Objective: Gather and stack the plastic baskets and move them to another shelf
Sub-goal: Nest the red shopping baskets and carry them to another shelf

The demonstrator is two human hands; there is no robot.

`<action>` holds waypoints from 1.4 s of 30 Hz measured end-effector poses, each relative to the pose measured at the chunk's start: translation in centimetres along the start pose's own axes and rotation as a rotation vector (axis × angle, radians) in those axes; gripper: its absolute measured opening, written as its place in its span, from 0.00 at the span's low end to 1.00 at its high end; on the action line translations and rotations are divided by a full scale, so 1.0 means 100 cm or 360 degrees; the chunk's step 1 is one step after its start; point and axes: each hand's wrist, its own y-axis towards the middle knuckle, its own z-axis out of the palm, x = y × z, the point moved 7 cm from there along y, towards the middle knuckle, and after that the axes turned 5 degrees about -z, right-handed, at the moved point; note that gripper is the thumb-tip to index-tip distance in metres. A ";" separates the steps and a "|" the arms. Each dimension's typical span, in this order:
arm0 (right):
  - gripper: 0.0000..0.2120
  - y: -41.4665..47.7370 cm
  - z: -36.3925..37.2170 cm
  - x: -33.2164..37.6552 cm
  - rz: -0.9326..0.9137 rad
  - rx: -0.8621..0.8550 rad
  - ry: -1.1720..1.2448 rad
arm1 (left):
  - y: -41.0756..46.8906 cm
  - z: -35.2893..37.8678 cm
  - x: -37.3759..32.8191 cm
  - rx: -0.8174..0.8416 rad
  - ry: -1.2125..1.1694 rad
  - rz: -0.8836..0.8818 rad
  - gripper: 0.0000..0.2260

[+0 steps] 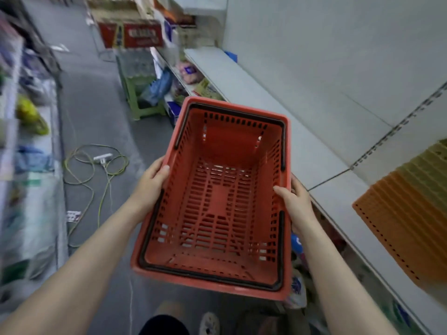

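- Head view, basket: red plastic basket (217, 197) hangs in mid-air over the aisle floor (96, 117), carried between both hands, with nothing visible inside it.
- Left hand (151, 183) clamps the basket's left long rim; its thumb lies over the rim's top edge and the fingers are hidden beneath, so I cannot tell how they are spread.
- Right hand (296, 201) clamps the opposite long rim; the thumb hooks inside the wall, fingers curl round the outside, pressed close together.
- Black handles (281, 146) lie folded flat along the rim, just beyond and behind each thumb, unused.
- Handling, as a judgement: the slotted walls and open bottom suggest a light, fairly stiff shell that may flex a little under a squeeze; the smooth rim could slip, so a two-sided rim hold near the middle looks sound.
- Beyond the right fingers, a grey shelf (266, 97) runs along the aisle; an orange ribbed stack (406, 213) sits on it, well apart from the basket.
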 end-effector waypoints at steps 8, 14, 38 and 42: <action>0.15 0.130 0.103 0.054 -0.0050 0.0138 0.0010 | 0.131 -0.056 -0.031 -0.0177 -0.0093 0.0029 0.15; 0.16 0.213 0.183 0.104 -0.0077 0.0067 0.0088 | 0.245 -0.103 -0.086 -0.0117 -0.0027 0.0071 0.14; 0.16 0.568 0.323 0.281 -0.0193 -0.0090 0.0282 | 0.662 -0.107 -0.264 0.0135 0.0030 0.0202 0.14; 0.12 0.606 0.321 0.303 -0.0182 -0.0169 0.0154 | 0.721 -0.085 -0.271 0.0264 0.0046 0.0161 0.12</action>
